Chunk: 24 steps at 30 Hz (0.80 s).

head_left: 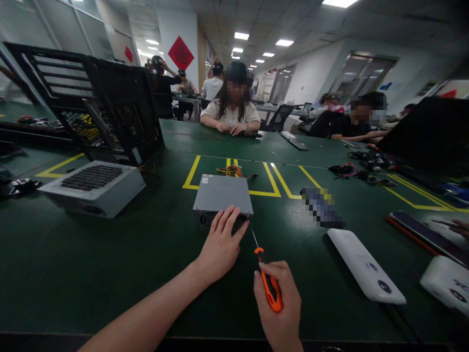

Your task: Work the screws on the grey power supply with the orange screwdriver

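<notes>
A grey metal computer power supply point(223, 191) lies on the green table in front of me, its fan side facing me. My left hand point(222, 244) rests against its near right part, fingers stretched out and spread over the top edge. In my right hand point(280, 298) is a screwdriver point(271, 289) with an orange and black handle, gripped with the fingers closed round it. Its thin shaft slants up to the supply's near right corner, beside my left hand. The tip looks to be at that corner; whether it sits in a screw is too small to tell.
A second power supply point(106, 188) stands at left, before a black computer case point(113, 107). At right lie a blurred-out dark object point(320, 208), a white device point(366, 266) and cables point(348, 169). A person point(234, 105) sits across the table; another person's hand point(460, 228) shows far right.
</notes>
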Motion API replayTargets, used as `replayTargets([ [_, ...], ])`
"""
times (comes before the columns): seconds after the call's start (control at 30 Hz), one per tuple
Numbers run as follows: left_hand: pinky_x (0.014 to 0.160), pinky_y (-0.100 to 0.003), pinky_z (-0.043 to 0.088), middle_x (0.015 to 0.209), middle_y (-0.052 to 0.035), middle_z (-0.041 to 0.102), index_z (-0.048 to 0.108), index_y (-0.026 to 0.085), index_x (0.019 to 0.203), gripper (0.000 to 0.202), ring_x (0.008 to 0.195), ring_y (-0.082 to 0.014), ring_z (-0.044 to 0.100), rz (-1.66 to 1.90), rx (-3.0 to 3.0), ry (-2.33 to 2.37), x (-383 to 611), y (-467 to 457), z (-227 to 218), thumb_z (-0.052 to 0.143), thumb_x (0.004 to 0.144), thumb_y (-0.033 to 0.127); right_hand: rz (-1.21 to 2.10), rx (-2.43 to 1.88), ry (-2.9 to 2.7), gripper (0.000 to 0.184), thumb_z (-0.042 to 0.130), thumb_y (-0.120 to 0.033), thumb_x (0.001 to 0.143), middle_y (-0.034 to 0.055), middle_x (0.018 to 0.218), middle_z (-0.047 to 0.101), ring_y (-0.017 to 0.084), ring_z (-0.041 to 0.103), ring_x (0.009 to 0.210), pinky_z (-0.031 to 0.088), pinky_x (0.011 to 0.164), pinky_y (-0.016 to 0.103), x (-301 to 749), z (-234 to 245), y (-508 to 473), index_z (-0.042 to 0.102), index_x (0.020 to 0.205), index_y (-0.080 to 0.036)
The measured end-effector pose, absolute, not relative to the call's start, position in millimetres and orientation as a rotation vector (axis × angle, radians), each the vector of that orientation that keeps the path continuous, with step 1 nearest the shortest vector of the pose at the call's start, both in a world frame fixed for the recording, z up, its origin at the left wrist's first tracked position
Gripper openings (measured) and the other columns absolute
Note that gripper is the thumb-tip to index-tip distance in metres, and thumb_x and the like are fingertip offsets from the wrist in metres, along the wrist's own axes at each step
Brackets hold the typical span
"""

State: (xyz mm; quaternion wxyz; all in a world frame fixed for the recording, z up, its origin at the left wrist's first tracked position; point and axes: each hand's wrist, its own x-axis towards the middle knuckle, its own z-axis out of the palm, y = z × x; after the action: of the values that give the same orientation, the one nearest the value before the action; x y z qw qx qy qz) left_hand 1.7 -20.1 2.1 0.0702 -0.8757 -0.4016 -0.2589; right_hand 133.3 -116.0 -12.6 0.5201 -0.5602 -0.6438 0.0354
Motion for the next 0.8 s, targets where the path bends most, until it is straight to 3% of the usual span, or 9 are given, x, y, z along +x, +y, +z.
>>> replayTargets([
  [0.2, 0.104, -0.048, 0.023, 0.139, -0.0122, 0.025, 0.043, 0.02, 0.125, 0.054, 0.131, -0.0287, 0.017, -0.774, -2.643, -1.201, 1.2, -20.3, 2.4, 0.05, 0.072, 0.011, 0.291, -1.417, -1.325, 0.019, 0.048, -0.022, 0.081, 0.0022, 0.076, 0.054, 0.011, 0.053, 0.057, 0.046, 0.049, 0.024, 130.5, -18.8, -119.2, 0.045, 0.1, -0.019],
  [0.33, 0.105, -0.047, 0.022, 0.139, -0.0123, 0.026, 0.043, 0.02, 0.124, 0.054, 0.131, -0.0281, 0.016, -0.77, -2.637, -1.206, 1.5, -20.3, 2.4, 0.05, 0.072, 0.01, 0.066, -1.368, -1.488, 0.019, 0.056, -0.016, 0.075, 0.0034, 0.081, 0.051, 0.014, 0.054, 0.069, 0.047, 0.057, 0.027, 133.9, -17.8, -118.1, 0.051, 0.093, -0.019],
  [0.43, 0.105, -0.046, 0.023, 0.139, -0.0122, 0.026, 0.044, 0.02, 0.123, 0.053, 0.13, -0.0281, 0.018, -0.771, -2.626, -1.199, 1.4, -20.1, 2.8, 0.051, 0.072, 0.011, 0.062, -1.366, -1.548, 0.016, 0.052, -0.018, 0.078, 0.005, 0.083, 0.052, 0.017, 0.054, 0.076, 0.047, 0.063, 0.031, 135.3, -16.5, -118.3, 0.053, 0.093, -0.02],
  [0.57, 0.104, -0.047, 0.023, 0.139, -0.0119, 0.025, 0.043, 0.02, 0.124, 0.053, 0.13, -0.0288, 0.018, -0.764, -2.634, -1.201, 1.0, -20.8, 4.4, 0.051, 0.072, 0.012, 0.26, -1.433, -1.356, 0.022, 0.043, -0.023, 0.083, 0.0042, 0.08, 0.054, 0.014, 0.054, 0.063, 0.046, 0.054, 0.027, 133.4, -20.4, -121.0, 0.046, 0.104, -0.019],
  [0.67, 0.105, -0.047, 0.023, 0.139, -0.0119, 0.025, 0.042, 0.019, 0.124, 0.053, 0.131, -0.028, 0.016, -0.768, -2.653, -1.205, 0.8, -21.3, 4.7, 0.05, 0.073, 0.011, 0.188, -1.412, -1.376, 0.017, 0.05, -0.02, 0.079, 0.0027, 0.078, 0.052, 0.012, 0.053, 0.061, 0.045, 0.052, 0.026, 133.8, -21.5, -120.7, 0.049, 0.097, -0.019],
  [0.8, 0.107, -0.045, 0.019, 0.135, -0.0101, 0.034, 0.048, 0.016, 0.114, 0.037, 0.129, -0.0237, 0.022, -0.862, -2.629, -1.222, 0.8, -17.8, 3.1, 0.044, 0.078, 0.011, 0.05, -1.349, -1.525, 0.014, 0.054, -0.017, 0.076, 0.0033, 0.078, 0.051, 0.015, 0.053, 0.069, 0.045, 0.059, 0.029, 135.5, -17.8, -119.0, 0.054, 0.089, -0.02],
])
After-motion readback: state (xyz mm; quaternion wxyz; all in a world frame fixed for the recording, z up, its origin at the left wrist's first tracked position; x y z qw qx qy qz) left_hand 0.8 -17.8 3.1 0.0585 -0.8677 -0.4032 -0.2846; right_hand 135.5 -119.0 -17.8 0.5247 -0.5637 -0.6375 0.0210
